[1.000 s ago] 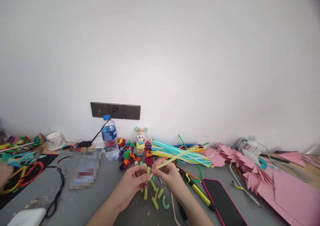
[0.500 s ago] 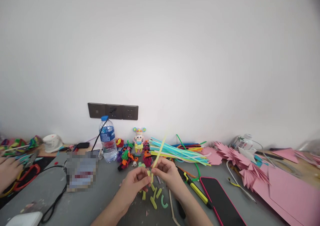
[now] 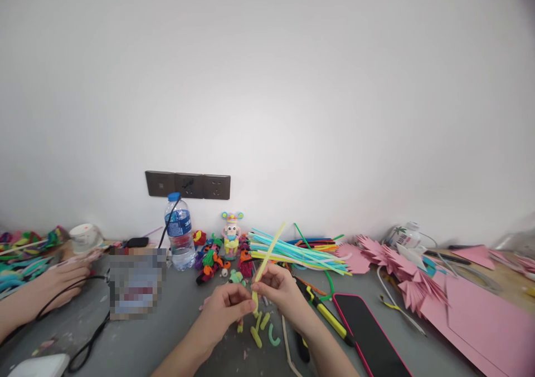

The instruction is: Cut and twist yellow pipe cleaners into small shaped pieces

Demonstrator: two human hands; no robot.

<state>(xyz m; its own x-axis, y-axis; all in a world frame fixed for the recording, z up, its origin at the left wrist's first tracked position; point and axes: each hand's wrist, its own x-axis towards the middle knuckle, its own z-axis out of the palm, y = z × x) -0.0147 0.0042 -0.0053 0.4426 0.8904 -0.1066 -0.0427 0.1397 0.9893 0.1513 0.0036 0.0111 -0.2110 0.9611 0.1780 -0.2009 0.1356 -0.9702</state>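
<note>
A pale yellow pipe cleaner (image 3: pixel 271 250) slants up between my hands. My right hand (image 3: pixel 281 291) is closed, pinching it between thumb and fingers. Just to the left, my left hand (image 3: pixel 228 312) pinches its lower end. Short yellow pipe cleaner pieces (image 3: pixel 256 337) and a curved mint-green piece (image 3: pixel 274 335) lie on the grey table below my fingers. Behind my hands sits a small mint-green and yellow piece (image 3: pixel 237 277), its exact kind unclear. A colourful big-eared figurine (image 3: pixel 231 236) stands farther back.
Pipe cleaners (image 3: pixel 301 253) lie in a bundle behind. To the right are a yellow-black cutter (image 3: pixel 330 317), a phone (image 3: pixel 371 335) and folded pink paper (image 3: pixel 489 316). At left are a water bottle (image 3: pixel 180 235), a black cable (image 3: pixel 90 341) and another person's hand (image 3: pixel 62 282).
My left fingers have shifted slightly along the lower end of the pipe cleaner. The other person's hand has moved right, and the orange-handled scissors beside it no longer show.
</note>
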